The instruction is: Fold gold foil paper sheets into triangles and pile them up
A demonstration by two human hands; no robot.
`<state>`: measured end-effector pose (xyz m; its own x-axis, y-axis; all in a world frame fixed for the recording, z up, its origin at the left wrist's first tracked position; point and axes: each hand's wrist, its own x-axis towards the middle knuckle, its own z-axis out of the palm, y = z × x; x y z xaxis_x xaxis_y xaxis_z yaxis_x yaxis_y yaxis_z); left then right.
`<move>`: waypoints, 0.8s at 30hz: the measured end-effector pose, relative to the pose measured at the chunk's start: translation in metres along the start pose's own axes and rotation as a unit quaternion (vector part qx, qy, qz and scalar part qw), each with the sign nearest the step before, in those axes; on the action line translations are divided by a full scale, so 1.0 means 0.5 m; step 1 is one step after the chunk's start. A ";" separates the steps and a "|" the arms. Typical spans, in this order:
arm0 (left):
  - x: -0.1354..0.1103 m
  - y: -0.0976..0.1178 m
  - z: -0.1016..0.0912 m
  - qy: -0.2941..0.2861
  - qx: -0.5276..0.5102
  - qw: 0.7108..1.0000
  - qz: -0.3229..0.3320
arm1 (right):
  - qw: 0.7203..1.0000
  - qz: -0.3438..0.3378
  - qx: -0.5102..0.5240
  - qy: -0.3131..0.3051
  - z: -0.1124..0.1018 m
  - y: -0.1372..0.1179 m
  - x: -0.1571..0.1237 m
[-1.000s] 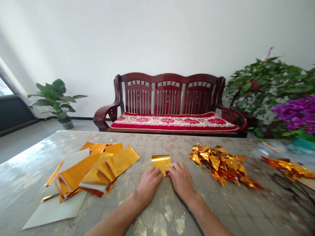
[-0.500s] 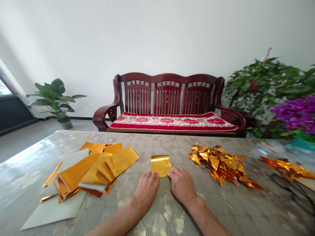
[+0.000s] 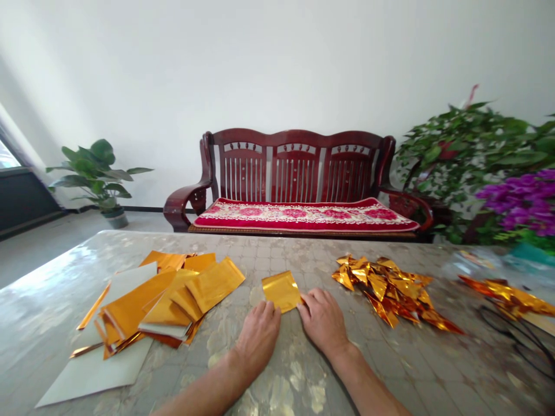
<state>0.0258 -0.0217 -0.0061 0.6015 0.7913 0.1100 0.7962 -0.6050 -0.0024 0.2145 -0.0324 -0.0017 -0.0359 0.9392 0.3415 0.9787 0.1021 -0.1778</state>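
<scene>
A small square of gold foil paper (image 3: 281,290) lies on the table in front of me, turned slightly askew. My left hand (image 3: 257,332) is closed at its lower left corner, the fingertips partly hidden under the knuckles. At the lower right corner my right hand (image 3: 323,322) pinches the edge between thumb and fingers. Left of my hands is a spread pile of gold paper sheets (image 3: 217,284), some with pale backs. To the right sits a heap of shiny folded gold foil pieces (image 3: 385,286).
The table (image 3: 208,370) has a patterned, glossy cover. Pale sheets (image 3: 102,372) lie at the near left. On the right are more foil (image 3: 514,296), a black cable (image 3: 515,335) and clear plastic (image 3: 470,263). A wooden bench (image 3: 295,173) stands behind the table.
The gold foil paper has turned a little, its upper left corner shifting left and down. My right hand has moved slightly right; my left hand is nearly in the same place.
</scene>
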 end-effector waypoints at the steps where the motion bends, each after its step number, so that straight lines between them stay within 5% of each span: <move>1: 0.000 0.003 0.002 0.001 -0.005 1.000 -0.002 | 1.000 0.014 0.005 0.005 0.002 0.001 0.002; 10: -0.002 0.030 0.000 0.007 -0.056 0.998 0.021 | 0.985 0.133 0.111 -0.001 0.001 0.000 0.020; 16: 0.004 0.028 0.001 0.036 -0.082 0.996 0.027 | 0.933 0.171 0.315 0.016 0.027 -0.008 0.019; 19: 0.002 0.023 -0.004 0.125 -0.143 0.980 0.057 | 0.933 0.122 0.322 0.106 0.031 -0.009 0.015; 24: -0.001 0.010 -0.012 0.343 -0.202 0.910 0.115 | 0.940 -0.134 0.175 0.259 0.000 -0.015 0.003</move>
<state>0.0290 -0.0255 0.0001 0.4566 0.4819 0.7478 0.4829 -0.8402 0.2466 0.2072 -0.0318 0.0002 -0.0796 0.5878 0.8051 0.8195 0.4983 -0.2828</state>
